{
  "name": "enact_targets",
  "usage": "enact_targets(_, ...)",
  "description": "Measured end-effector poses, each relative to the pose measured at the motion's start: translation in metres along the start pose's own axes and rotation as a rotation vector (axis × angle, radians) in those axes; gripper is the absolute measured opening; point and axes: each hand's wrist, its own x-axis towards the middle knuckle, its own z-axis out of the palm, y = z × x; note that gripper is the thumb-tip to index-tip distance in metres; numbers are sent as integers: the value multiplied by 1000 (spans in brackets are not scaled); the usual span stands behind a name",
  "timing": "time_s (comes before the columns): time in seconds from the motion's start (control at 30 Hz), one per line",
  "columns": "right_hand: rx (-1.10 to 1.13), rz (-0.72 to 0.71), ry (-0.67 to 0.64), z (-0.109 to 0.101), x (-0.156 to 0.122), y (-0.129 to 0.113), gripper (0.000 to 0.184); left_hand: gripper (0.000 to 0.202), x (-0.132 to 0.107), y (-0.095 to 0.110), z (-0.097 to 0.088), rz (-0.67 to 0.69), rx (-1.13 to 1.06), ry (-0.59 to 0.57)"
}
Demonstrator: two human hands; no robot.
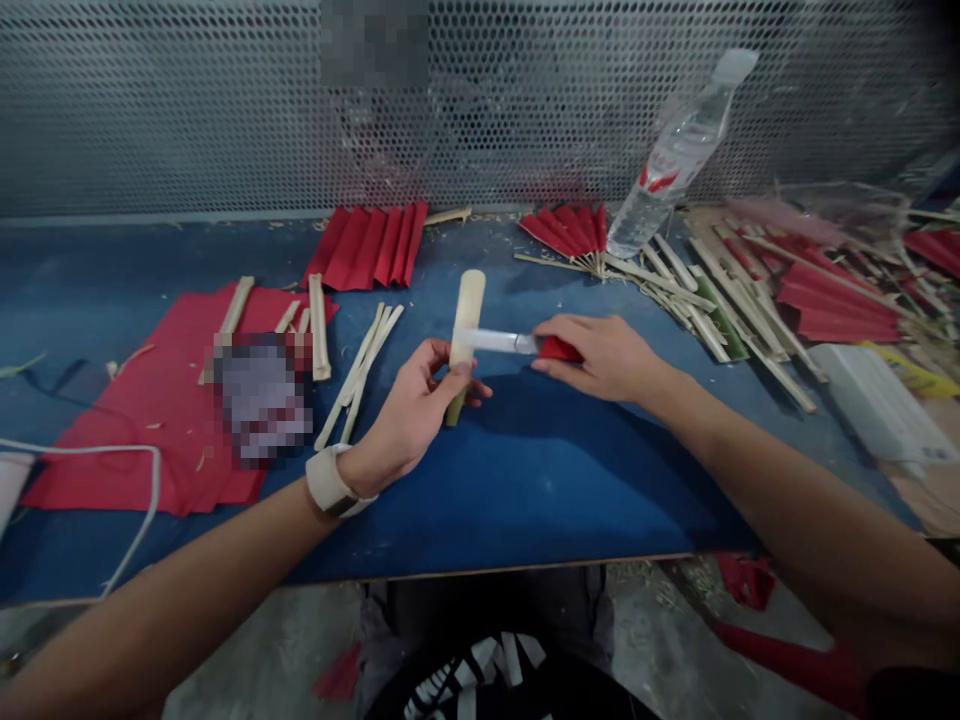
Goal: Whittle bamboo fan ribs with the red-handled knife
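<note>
My left hand (pixel 411 412) is closed around the lower part of a pale bamboo piece (pixel 466 318) that stands tilted on the blue table (pixel 525 480). My right hand (pixel 604 358) grips the red handle of a knife (pixel 517 343). Its blade lies flat across the bamboo piece, pointing left. Both hands are over the middle of the table.
Red paper sheets (pixel 142 420) and bamboo slats (pixel 360 370) lie at the left. Folded red fans (pixel 371 245) rest by the perforated metal wall. A water bottle (pixel 679 150) leans at the back right above a heap of slats and red fans (pixel 787 290). A white cable (pixel 142 500) runs along the left edge.
</note>
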Motion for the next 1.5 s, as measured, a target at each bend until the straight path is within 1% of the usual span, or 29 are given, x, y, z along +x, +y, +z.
enact_targets(0.07,-42,-53,-93,1,-1,-4,42,17,-1,-1,1,-27,-31,-19)
enact_targets(0.13,-63,-78,-138,3,0,-9,40,19,-2,0,2,-51,-49,-56)
enact_targets(0.23,-87,-87,-145,5,1,-12,42,23,-3,1,3,-51,-92,-105)
enact_targets(0.4,-119,-109,-184,4,1,-15,46,28,-2,-1,3,4,-112,-122)
enact_targets(0.63,-131,-73,-166,7,0,-15,44,36,-4,0,3,18,-64,-142)
enact_targets(0.8,-147,-71,-156,9,0,-14,44,30,-3,3,4,9,-65,-158)
enact_targets(0.9,-155,-71,-155,9,0,-14,43,30,-4,5,4,11,-16,-137)
enact_targets(1.07,-126,-58,-175,10,0,-15,43,35,-5,5,3,28,114,-116)
enact_targets(1.17,-88,-44,-200,10,0,-19,45,33,-5,2,0,59,161,-91)
enact_targets(1.27,-38,-22,-203,9,1,-25,44,28,-3,-1,-2,103,162,-79)
enact_targets(1.4,35,-16,-200,5,3,-29,42,26,-2,-2,-2,154,157,-87)
enact_targets(1.5,80,-33,-194,5,1,-28,41,29,-3,-3,-1,183,152,-112)
